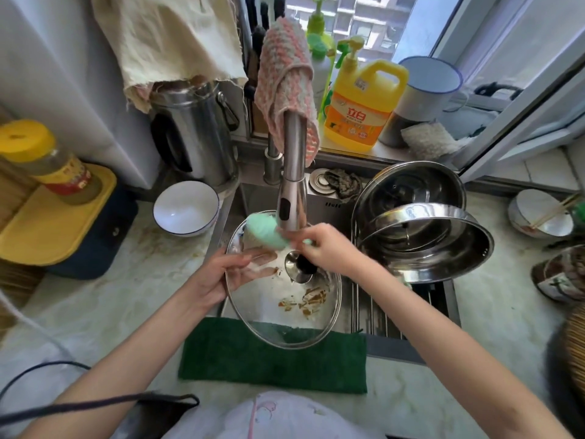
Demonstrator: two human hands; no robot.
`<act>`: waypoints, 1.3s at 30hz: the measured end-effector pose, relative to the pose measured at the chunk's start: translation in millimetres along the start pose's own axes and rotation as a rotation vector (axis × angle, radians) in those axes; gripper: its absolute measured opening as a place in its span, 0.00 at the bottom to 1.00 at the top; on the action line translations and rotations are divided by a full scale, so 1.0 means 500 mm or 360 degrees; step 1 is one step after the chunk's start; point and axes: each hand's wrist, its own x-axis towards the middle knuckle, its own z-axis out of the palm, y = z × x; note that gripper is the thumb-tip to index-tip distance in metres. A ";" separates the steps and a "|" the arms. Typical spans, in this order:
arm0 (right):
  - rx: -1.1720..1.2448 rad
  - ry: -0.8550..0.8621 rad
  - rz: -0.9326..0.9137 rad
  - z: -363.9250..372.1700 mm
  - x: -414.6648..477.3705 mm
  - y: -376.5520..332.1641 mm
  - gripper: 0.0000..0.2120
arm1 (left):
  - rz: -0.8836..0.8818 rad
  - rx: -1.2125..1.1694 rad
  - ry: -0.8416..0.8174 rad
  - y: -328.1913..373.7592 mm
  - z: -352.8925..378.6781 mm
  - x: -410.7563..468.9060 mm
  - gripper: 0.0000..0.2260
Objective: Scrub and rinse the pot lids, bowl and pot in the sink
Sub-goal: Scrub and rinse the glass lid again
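Observation:
A glass pot lid (pixel 281 315) with a steel rim and a black knob is tilted over the sink, food scraps stuck to it. My left hand (pixel 228 270) holds it by the left rim, fingers behind the glass. My right hand (pixel 323 248) grips the handle of a mint-green dish brush (pixel 262 232), whose head presses on the lid's upper left. A steel pot (pixel 424 245) lies on a drying rack at the right with a second glass lid (pixel 408 191) leaning behind it. A white bowl (pixel 186 207) stands on the counter to the left.
The faucet (pixel 292 172), draped with a pink cloth, hangs right over the lid. A yellow detergent jug (pixel 364 106), a kettle (pixel 196 134), a yellow-capped jar (pixel 47 160) and dirty bowls (pixel 541 217) surround the sink. A green towel (pixel 272 359) lies along the front edge.

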 end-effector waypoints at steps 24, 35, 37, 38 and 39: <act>-0.0003 0.0174 0.0138 0.014 -0.011 0.008 0.14 | -0.0020 0.0151 -0.0020 -0.018 0.001 0.004 0.14; 0.0105 -0.0040 -0.0040 0.035 -0.066 -0.026 0.19 | -0.0137 0.0175 0.0027 -0.040 0.006 0.002 0.17; -0.0019 0.0049 -0.0072 0.036 -0.059 -0.015 0.19 | -0.0119 0.0207 0.0016 -0.041 0.013 0.001 0.16; -0.0030 0.0163 0.0064 0.032 -0.043 0.004 0.18 | -0.0124 0.0197 0.0003 -0.043 0.015 -0.003 0.16; -0.0067 0.0251 0.0235 0.024 -0.028 0.021 0.17 | -0.0120 0.0177 0.0006 -0.042 0.013 -0.001 0.17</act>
